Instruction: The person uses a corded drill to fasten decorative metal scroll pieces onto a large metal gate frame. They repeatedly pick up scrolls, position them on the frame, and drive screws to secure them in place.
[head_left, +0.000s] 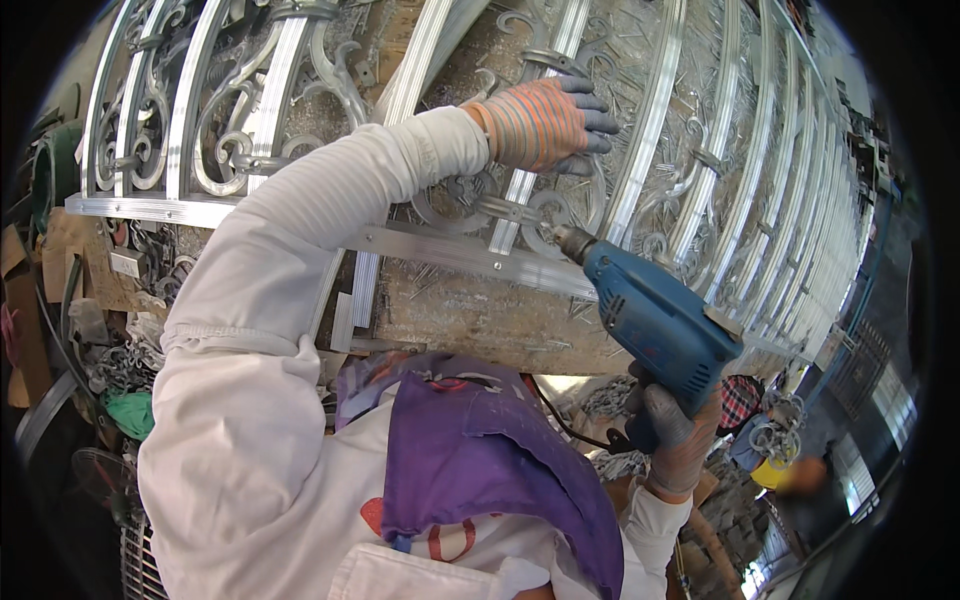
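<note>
My right hand (679, 440), in an orange-and-grey work glove, is wrapped round the handle of a blue power drill (656, 318). The drill points up and to the left, its chuck close to a curled metal scroll (548, 212). My left hand (540, 125), in a matching striped glove, lies over an upright bar (514, 208), fingers stretched out and slightly apart. What its palm touches is hidden. The bar belongs to a silvery metal railing panel; its long bottom rail (440, 248) runs just below the scrolls. Whether the drill tip touches metal, I cannot tell.
The panel lies on a worn wooden table (470, 305) strewn with metal shavings and screws. More bars with scrolls (700, 190) extend right. A black cord (560, 425) hangs by the drill. At left are a green cloth (130, 412) and a cardboard piece (25, 320).
</note>
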